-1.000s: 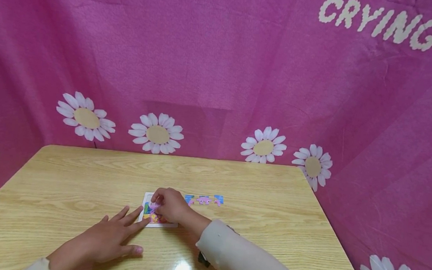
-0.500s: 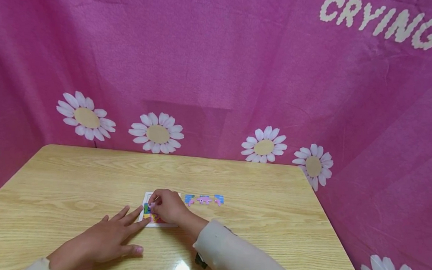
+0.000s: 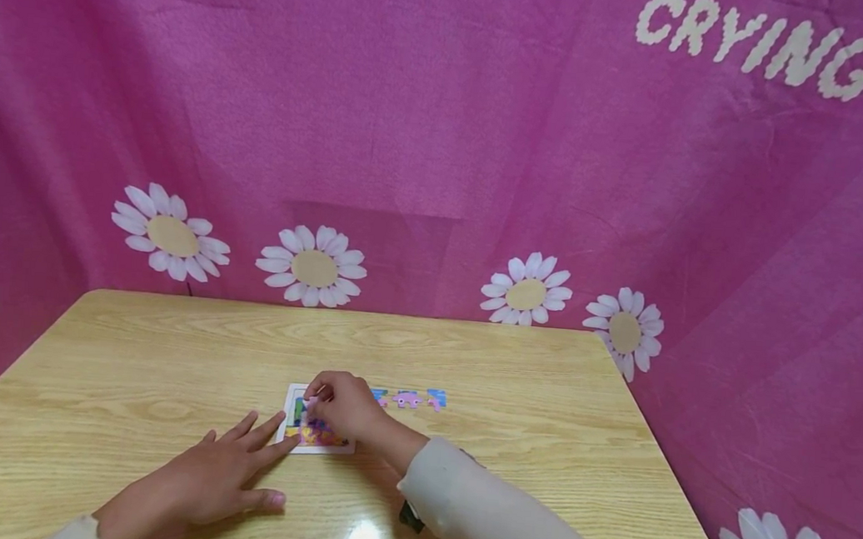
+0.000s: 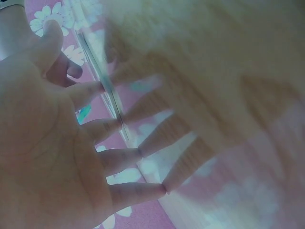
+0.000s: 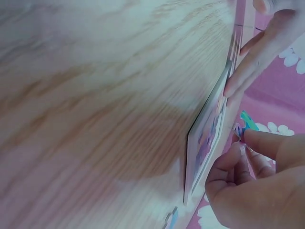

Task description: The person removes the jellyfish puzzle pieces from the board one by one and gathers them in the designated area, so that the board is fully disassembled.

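Observation:
My right hand [image 3: 352, 413] is over a small white-framed jigsaw puzzle [image 3: 332, 450], pinching a green and purple puzzle piece [image 5: 249, 122] between thumb and fingers. The right wrist view has this piece raised off the puzzle board, its lower part covered by the fingertips. Yellow and pink picture pieces fill the near part of the frame. My left hand [image 3: 210, 473] lies with fingers spread, its fingertips at the frame's left edge. The left wrist view shows the left palm [image 4: 52, 148] and straight fingers meeting their reflection in the glossy tabletop.
To the right of the frame three loose pieces lie in a row: a blue and pink one [image 3: 379, 396] partly behind the right hand, a pink one with eyes [image 3: 407, 399], and another blue and pink one [image 3: 436, 399]. A pink flowered cloth [image 3: 426, 135] hangs behind the wooden table [image 3: 527, 410].
My right hand has risen slightly and shifted right, the green piece lifting out of the frame's left side with it. The left hand has stayed put.

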Demonstrator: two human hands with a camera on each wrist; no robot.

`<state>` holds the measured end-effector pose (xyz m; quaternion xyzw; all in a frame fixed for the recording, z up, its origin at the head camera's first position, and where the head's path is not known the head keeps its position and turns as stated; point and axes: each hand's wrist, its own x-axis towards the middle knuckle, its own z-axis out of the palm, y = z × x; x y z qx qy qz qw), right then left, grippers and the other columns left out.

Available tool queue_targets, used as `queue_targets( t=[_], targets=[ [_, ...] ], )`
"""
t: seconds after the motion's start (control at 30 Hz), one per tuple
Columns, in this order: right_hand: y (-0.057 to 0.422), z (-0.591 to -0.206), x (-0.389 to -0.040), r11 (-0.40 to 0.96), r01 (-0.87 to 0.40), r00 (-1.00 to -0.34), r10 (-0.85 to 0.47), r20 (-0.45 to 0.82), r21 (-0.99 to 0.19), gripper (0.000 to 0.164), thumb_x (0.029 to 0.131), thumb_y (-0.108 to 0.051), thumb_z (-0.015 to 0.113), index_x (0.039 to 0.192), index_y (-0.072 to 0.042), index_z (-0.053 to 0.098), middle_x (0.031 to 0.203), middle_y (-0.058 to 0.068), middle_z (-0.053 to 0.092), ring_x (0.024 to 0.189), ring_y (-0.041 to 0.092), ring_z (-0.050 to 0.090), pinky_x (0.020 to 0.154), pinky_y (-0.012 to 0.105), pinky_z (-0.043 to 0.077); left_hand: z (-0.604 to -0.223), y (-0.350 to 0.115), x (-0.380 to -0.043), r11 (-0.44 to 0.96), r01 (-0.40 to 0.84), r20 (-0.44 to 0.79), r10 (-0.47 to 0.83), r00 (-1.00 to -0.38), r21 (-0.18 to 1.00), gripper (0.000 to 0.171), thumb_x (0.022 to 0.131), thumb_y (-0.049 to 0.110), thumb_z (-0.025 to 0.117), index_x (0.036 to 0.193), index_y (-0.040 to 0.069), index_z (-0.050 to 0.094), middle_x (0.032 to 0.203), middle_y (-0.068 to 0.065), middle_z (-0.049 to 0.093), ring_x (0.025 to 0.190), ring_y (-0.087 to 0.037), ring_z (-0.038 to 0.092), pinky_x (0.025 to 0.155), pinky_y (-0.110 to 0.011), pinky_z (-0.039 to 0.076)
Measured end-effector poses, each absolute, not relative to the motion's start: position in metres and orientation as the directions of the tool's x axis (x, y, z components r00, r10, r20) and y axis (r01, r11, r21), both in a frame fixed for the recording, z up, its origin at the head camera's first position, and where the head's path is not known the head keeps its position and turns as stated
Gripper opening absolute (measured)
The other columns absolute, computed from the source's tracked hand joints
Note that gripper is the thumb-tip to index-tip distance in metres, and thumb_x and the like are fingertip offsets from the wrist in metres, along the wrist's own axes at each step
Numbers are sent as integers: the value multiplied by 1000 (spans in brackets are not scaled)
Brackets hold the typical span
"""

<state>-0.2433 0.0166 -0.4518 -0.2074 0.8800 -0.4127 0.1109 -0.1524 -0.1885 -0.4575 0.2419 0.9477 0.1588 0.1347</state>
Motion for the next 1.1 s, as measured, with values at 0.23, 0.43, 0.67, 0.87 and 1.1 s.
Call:
queue_targets(
  t=[0.23,0.43,0.67,0.87,1.1],
  targets=[
    [31,-452,-244,576,-259,-897,-442,-28,-775,7,94,-6,73,93,-13,72,85,-4,68,77,5,58,71,23,49,-456,-188,-152,835,408,-189,498,-846,370,83,90,70,61,157,23,47,168,-15,29,149,-56,25,97,-87,28],
    [43,-454,-245,582,-248,-900,-434,-38,-774,6,94,-6,73,93,-12,72,86,-3,67,80,7,57,73,26,48,-456,-187,-153,843,394,-209,487,-848,367,83,90,70,61,157,24,46,169,-13,28,150,-54,25,98,-86,27],
    [57,-456,-243,573,-247,-898,-439,-38,-782,7,96,-4,71,93,-10,72,82,-2,63,75,10,53,66,24,43,-456,-187,-153,842,387,-215,486,-847,377,82,90,69,62,157,24,46,169,-14,28,150,-55,24,99,-86,26],
    [71,-462,-242,555,-229,-898,-437,-46,-800,6,97,-2,70,95,-8,72,82,-2,64,75,9,54,62,23,45,-457,-187,-152,841,391,-199,485,-852,373,83,90,69,62,157,24,46,169,-13,28,150,-54,25,99,-86,27],
    [87,-467,-240,542,-217,-900,-432,-48,-812,7,98,-1,68,95,-6,71,82,-1,68,75,7,61,60,22,45,-457,-188,-153,841,391,-198,484,-852,374,83,90,70,62,157,25,46,169,-13,28,150,-54,25,100,-86,26]
  ],
)
